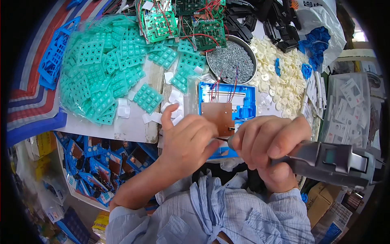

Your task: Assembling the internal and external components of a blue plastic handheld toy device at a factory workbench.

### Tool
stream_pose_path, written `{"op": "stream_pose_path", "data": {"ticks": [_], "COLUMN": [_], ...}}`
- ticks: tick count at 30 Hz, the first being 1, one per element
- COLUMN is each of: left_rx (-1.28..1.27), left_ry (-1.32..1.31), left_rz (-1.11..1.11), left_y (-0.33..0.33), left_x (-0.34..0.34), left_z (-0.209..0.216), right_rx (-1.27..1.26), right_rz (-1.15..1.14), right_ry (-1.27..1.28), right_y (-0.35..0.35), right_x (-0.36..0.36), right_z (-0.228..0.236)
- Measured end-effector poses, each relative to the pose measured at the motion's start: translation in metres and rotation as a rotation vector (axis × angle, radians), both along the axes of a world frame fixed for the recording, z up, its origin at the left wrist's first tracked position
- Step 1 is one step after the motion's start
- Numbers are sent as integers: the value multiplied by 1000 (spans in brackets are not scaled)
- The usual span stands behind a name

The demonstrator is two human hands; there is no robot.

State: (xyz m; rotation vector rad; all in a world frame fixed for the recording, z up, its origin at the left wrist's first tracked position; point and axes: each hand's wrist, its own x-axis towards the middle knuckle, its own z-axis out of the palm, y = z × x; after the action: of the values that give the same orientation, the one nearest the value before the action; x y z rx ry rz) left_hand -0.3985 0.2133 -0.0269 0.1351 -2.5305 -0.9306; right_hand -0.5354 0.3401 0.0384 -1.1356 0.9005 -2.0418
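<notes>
My right hand (272, 146) is wrapped around a dark grey power screwdriver (329, 160), whose body sticks out to the right and whose thin bit points left. Close to the bit's tip, my left hand (187, 136) has its thumb and fingers curled together, little finger raised; whatever they pinch is hidden. Just beyond both hands lies a blue plastic housing (248, 97) with a brown circuit board (217, 116) set in it. Red and dark wires (233, 85) run up from the board. My hands cover part of the housing's near side.
A round metal bowl of screws (231, 61) stands behind the housing. Cream plastic discs (280, 77) are heaped to the right, turquoise keypads (93, 73) to the left. Green circuit boards (160, 26) lie at the back. Several blue assembled units (97, 166) fill a box at lower left.
</notes>
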Motion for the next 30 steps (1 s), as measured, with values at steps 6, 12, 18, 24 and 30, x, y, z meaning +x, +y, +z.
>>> {"op": "stream_pose_path", "data": {"ticks": [6,12,18,24,30], "left_rx": [-132,-158,-222,-99,-120], "left_ry": [-174,-173,-174,-185,-138], "left_rz": [-15,1,-10,6,-77], "left_y": [-6,-4,-6,7,28], "left_x": [13,17,23,24,20], "left_z": [0,-2,-3,11,0], "right_rx": [173,190,240,150,117], "right_rz": [-90,-131,-79,-127,-483], "right_ry": [95,245,340,82,334], "right_y": [5,-4,0,5,25], "right_x": [6,14,8,-12,-54], "right_z": [-17,-21,-25,-4,28]}}
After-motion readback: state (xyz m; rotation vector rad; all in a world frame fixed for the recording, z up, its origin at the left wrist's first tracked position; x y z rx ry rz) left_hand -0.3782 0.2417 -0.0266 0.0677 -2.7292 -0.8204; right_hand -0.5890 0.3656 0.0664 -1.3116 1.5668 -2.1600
